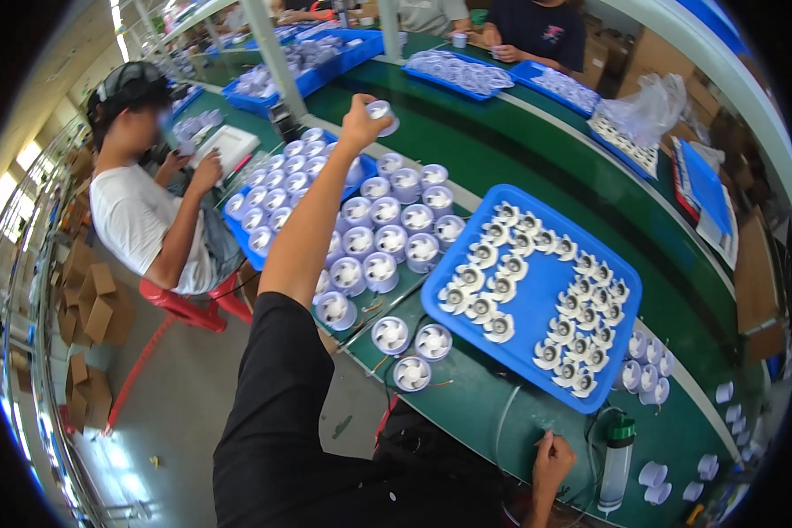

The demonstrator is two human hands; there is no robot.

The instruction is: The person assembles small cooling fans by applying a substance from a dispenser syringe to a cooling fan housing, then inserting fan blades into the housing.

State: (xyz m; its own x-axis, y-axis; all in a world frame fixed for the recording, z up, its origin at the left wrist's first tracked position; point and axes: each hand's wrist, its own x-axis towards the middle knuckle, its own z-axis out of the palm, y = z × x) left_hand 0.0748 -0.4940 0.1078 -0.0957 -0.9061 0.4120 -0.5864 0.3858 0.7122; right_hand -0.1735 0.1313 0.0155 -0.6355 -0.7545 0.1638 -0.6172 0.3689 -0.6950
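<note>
My left hand (361,126) is stretched far out over the bench, its fingers closed around a white round fan housing (381,113). Below that arm stand rows of similar white housings with fan blades inside (389,211). Three more finished-looking fans (413,373) sit near the bench's front edge. A blue tray (537,304) lies to their right, carrying loose white fan impellers (581,321) in two groups. My right hand (554,461) rests low over the green bench with curled fingers; anything inside them is hidden. Beside it stands a clear bottle with a green cap (619,462).
At left a co-worker in a white shirt (150,202) sits on a red stool (185,304). Another blue tray of fans (282,180) is near that person. Across the green conveyor (466,119) are more blue trays (458,75) and people. White housings (654,475) lie at lower right.
</note>
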